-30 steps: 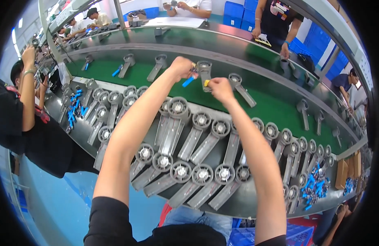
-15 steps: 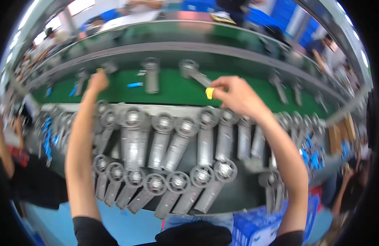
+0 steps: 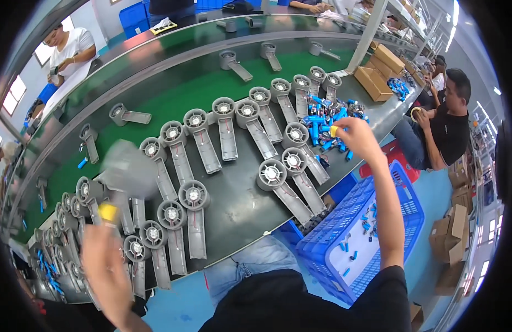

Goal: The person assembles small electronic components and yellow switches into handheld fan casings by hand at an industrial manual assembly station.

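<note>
Our right hand (image 3: pixel 360 139) hovers over a pile of blue cells (image 3: pixel 326 119) at the right end of the grey bench (image 3: pixel 239 205), fingers pinched on a small yellow piece (image 3: pixel 334 131) that shows at the fingertips. Our left hand (image 3: pixel 104 260) is low at the left, closed on a grey fan housing (image 3: pixel 128 169) (it is smeared by motion, so we can only guess at its outline: a round head on a long flat handle); a yellow tip (image 3: pixel 107 212) sits on one finger there. The housing is raised above the bench's left part, over a row of like pieces. Those other housings (image 3: pixel 228 130) lie in fanned rows across the bench, each a pale grey ring with a dark hub and thin red wire running down an open handle. Beyond them runs a green belt (image 3: pixel 173 94) carrying a few more. Below the right forearm stands a blue crate (image 3: pixel 372 232) with a few loose cells on its floor. A person in black (image 3: pixel 446 127) sits at the right holding a roll of tape (image 3: pixel 415 113), near brown cartons (image 3: pixel 380 74).
</note>
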The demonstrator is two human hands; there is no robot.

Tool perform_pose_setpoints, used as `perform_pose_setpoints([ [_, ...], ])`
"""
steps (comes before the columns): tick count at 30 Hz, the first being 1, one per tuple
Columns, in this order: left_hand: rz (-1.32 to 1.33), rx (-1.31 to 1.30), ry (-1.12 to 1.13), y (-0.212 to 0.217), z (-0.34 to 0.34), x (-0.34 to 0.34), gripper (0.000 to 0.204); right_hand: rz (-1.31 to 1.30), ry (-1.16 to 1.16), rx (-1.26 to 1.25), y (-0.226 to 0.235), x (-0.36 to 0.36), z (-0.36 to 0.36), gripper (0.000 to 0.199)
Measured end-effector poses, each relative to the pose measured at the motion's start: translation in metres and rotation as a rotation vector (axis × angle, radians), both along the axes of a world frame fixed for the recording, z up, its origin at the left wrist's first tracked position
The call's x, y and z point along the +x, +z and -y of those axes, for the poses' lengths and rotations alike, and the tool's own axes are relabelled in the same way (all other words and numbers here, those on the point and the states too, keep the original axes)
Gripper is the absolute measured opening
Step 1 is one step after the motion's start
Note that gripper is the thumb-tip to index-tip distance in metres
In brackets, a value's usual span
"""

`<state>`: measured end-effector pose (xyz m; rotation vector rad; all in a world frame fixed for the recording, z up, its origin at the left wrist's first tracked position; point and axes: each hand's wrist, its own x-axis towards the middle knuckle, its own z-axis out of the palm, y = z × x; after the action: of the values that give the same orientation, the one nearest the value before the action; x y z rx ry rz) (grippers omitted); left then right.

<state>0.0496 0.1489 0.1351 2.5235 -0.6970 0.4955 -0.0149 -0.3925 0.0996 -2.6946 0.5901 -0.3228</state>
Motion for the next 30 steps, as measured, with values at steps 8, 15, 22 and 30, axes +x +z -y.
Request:
perform_pose_setpoints([
  [8, -0.291, 0.099, -0.091, -0.057, 0.150, -0.087, 0.037, 0.176, 0.312, -0.221, -0.043, 0.052, -0.005, 0.034],
  [15, -0.357, 0.093, -0.005, -0.091, 0.174, -0.095, 0.042, 0.207, 0.286, -0.265, -0.026, 0.036, -0.005, 0.031],
  [22, -0.241, -0.049, -0.084, -0.092, 0.152, -0.082, 0.041, 0.479, 0.169, 0.260, 0.001, 0.010, -0.009, 0.036],
  [30, -0.156, -0.244, -0.120, -0.081, 0.140, -0.063, 0.027, 0.635, 0.183, 0.305, 0.008, -0.003, -0.013, 0.038],
])
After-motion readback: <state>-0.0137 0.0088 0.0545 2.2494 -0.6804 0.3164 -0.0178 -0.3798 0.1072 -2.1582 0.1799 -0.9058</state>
